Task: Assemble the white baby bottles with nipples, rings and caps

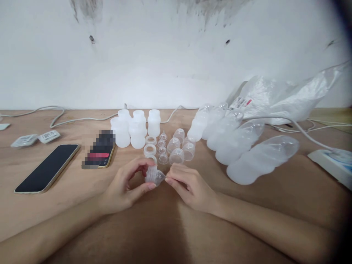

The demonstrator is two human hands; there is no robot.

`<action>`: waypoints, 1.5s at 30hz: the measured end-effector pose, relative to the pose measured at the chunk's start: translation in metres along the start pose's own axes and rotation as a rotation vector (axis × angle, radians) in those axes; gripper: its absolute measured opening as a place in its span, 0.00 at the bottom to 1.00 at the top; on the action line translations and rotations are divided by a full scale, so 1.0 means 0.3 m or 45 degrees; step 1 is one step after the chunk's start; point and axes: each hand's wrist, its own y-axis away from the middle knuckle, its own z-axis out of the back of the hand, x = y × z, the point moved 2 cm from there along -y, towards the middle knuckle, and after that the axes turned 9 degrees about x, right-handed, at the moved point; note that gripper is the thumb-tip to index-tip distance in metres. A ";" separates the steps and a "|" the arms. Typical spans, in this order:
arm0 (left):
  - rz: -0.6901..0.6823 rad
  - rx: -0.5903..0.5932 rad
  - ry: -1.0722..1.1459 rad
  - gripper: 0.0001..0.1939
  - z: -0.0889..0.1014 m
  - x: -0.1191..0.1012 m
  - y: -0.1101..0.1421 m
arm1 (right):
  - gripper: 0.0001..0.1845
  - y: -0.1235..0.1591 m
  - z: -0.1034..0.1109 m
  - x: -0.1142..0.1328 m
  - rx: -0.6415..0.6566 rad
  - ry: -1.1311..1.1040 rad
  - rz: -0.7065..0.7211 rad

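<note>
Above the table [82, 205], left hand [123, 189] grip holding clear teat [154, 176], tip pointing right, right hand [189, 187] pinching tip.

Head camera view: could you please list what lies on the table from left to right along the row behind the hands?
Two small white packets → dark phone → second phone with a blurred screen → upright white bottles → small clear rings and caps → bottles lying on their sides → white device at the right edge.

L grip [125, 187], R grip [189, 187] pinched together
</note>
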 end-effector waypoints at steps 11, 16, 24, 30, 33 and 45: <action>0.003 0.017 0.042 0.16 -0.001 -0.002 -0.001 | 0.13 0.005 -0.007 0.004 -0.015 0.032 0.040; 0.011 -0.005 0.109 0.15 -0.003 0.001 -0.005 | 0.12 0.002 0.001 0.003 -0.044 0.009 0.031; 0.026 0.008 0.126 0.16 -0.002 0.002 -0.003 | 0.12 0.005 -0.002 0.004 -0.073 0.011 0.080; -0.005 0.012 0.000 0.17 0.001 -0.005 -0.001 | 0.12 0.005 -0.002 0.003 -0.071 0.024 0.010; -0.011 -0.038 -0.033 0.19 0.001 0.004 -0.001 | 0.12 0.006 -0.003 -0.003 -0.058 0.056 -0.078; -0.197 -0.246 -0.429 0.26 -0.024 -0.007 0.007 | 0.16 0.011 -0.010 -0.009 -0.081 0.097 -0.096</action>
